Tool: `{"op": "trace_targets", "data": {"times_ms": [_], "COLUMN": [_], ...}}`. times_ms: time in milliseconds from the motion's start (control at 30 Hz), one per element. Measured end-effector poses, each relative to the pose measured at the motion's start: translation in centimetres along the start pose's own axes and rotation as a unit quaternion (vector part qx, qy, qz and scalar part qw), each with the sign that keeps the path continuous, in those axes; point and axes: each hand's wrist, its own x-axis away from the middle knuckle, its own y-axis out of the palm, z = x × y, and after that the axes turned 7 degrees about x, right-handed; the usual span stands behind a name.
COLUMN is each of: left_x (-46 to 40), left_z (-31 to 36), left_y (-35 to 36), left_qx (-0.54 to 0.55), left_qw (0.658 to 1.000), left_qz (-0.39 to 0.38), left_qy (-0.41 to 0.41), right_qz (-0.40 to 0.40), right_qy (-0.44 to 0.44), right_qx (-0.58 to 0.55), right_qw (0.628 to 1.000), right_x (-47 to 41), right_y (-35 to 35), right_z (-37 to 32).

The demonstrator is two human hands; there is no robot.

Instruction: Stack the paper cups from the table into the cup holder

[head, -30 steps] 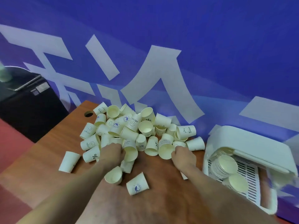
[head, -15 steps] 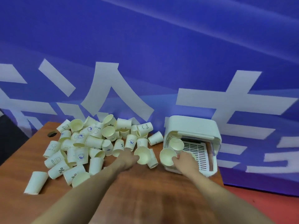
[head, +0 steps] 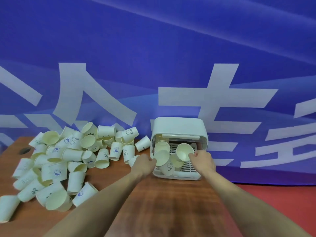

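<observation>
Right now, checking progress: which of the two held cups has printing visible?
The HELLO cup in the left hand; the right hand's cup shows only its inside.

A broad blue banner wall printed with large white character strokes (head: 210, 106) fills the whole upper part of the view, crossed by paler diagonal bands near its top. In front of it stands a reddish-brown wood-grain table (head: 171, 202), its far edge running close against the banner. A small dark round cable hole (head: 24, 150) is cut into the tabletop near its far left corner. To the right of the table, below the banner's lower edge, lies a flat red floor (head: 282, 195). The light is even and soft, with faint shadows on the tabletop.
</observation>
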Motion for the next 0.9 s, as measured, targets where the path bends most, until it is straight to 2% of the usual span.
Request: {"op": "trace_targets", "data": {"times_ms": [133, 333, 600, 900], "left_x": [-0.5, -2.1, -2.7, -2.9], "left_z": [0.5, -0.1, -1.1, -0.2], "left_y": [1.2, 2.5, 3.4, 3.8], "left_qx": [-0.037, -0.075, -0.089, -0.053], "left_qw": [0.998, 0.994, 0.992, 0.997], "left_qz": [0.029, 0.025, 0.003, -0.009], "left_qy": [0.043, 0.082, 0.087, 0.062], "right_qz": [-0.021, -0.074, -0.122, -0.117], "right_qy": [0.013, 0.009, 0.011, 0.026], "right_qx": [-0.006, 0.001, 0.013, 0.009], "right_qw": [1.0, 0.997, 0.992, 0.993], "right_x": [-1.6, -3.6, -5.1, -4.4], "right_y": [0.9, 2.8, 5.3, 5.0], "right_z": [0.1, 0.4, 0.6, 1.8]}}
